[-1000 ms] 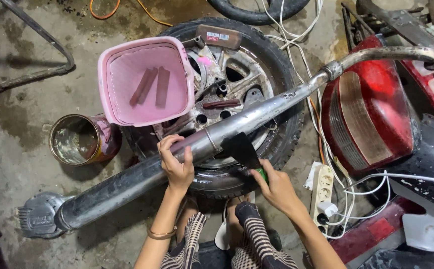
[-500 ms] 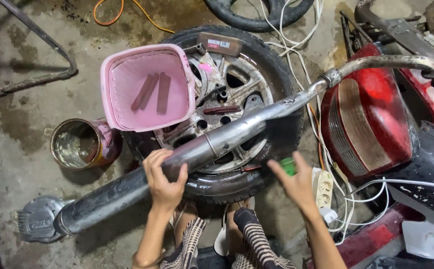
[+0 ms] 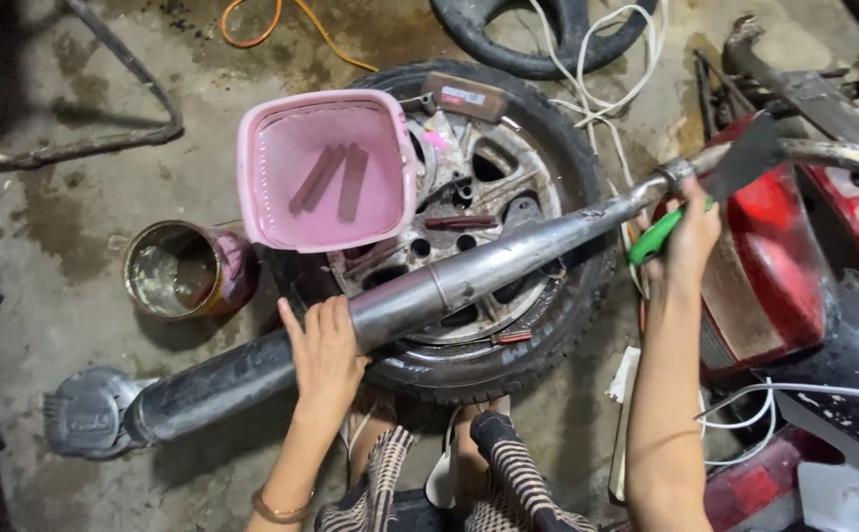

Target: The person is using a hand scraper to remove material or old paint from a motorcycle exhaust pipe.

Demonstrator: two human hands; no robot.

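Observation:
A long grey exhaust pipe (image 3: pixel 488 271) lies slantwise across a black tyre with a metal wheel (image 3: pixel 557 148) on the floor. My left hand (image 3: pixel 326 355) rests flat on the pipe's lower, darker part. My right hand (image 3: pixel 690 236) is raised at the right, gripping a green-handled scraper (image 3: pixel 735 167) whose dark blade sits by the pipe's thin upper end. A pink plastic tub (image 3: pixel 262 158) holding two reddish sticks stands on the tyre's left rim.
An open metal tin (image 3: pixel 168 271) stands left of the tyre. A red motorbike body (image 3: pixel 784 266), white cables and a power strip (image 3: pixel 621 379) crowd the right. Another tyre (image 3: pixel 538 49) and an orange cord lie at the top. My knees are below.
My right hand has lifted the scraper from the pipe's middle, away to the right and up to the pipe's thin end. My left hand stays on the pipe, now flatter.

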